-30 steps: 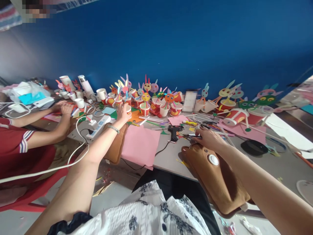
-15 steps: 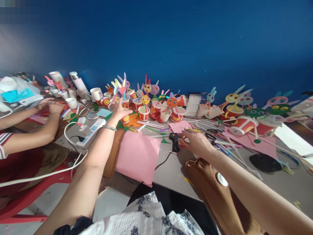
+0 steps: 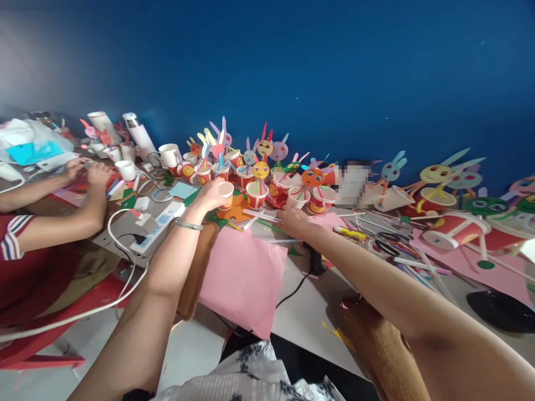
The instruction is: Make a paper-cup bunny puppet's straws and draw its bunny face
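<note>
My left hand is closed around the side of a small red-and-white paper cup with a yellow mark. The cup stands near an orange paper cutout. My right hand reaches across to the ends of some thin white strips lying on the table. Its fingers point left and down, and their tips are partly hidden, so I cannot see whether they grip a strip. Below my right wrist is a black glue gun with a cord. Pink paper lies between my arms.
Several cups with paper rabbit-like figures line the blue wall. A power strip lies left of my arm. Scissors, pens and a yellow cutter are on the right. Another person's hands work at the far left.
My left hand was spread over the cup and has closed on it. My right hand has moved left from beside the glue gun to the white strips. The view has swung slightly left.
</note>
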### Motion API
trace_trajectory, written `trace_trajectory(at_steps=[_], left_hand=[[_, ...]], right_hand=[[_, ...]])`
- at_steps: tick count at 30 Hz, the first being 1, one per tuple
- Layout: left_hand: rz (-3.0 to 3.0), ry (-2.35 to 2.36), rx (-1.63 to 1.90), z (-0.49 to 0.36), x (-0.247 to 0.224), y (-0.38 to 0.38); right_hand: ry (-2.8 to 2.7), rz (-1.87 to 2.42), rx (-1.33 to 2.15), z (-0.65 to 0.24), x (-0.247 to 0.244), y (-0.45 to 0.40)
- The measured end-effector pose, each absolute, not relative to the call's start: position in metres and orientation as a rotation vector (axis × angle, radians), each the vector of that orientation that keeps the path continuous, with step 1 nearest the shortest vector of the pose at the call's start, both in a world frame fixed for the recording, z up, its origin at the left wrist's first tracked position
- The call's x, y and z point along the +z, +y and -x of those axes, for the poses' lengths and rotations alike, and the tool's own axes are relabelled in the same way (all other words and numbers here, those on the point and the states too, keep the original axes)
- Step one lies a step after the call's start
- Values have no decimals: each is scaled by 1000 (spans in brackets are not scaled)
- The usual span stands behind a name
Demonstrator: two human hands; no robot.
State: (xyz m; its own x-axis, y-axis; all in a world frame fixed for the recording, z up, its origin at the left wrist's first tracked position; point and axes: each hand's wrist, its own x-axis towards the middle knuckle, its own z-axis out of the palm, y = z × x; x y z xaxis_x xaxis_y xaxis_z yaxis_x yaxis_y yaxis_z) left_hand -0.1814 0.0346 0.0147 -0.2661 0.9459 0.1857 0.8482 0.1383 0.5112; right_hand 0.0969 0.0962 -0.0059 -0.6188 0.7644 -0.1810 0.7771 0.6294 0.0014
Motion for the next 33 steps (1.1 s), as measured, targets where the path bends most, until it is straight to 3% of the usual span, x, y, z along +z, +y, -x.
trace_trajectory(at_steps=[2, 7, 16, 20, 27, 33], left_hand=[[-1808, 2242, 901, 174, 21, 33], [-2119, 2028, 1715, 142, 30, 31], [-2040, 1582, 2014, 101, 31, 44], [-1818, 1478, 1953, 86, 31, 53], [-1364, 1138, 1498, 38, 11, 36], [-1197, 963, 1179, 28, 5, 28]], right_hand=[[2704, -1273, -180, -95, -9, 97], [2794, -1328, -417, -119, 7, 95], [2978, -1543, -1233, -198, 30, 85], [2919, -1590, -1645, -213, 22, 88], [2762, -1469, -2220, -215, 15, 85], [2687, -1520, -2417, -214, 15, 81]])
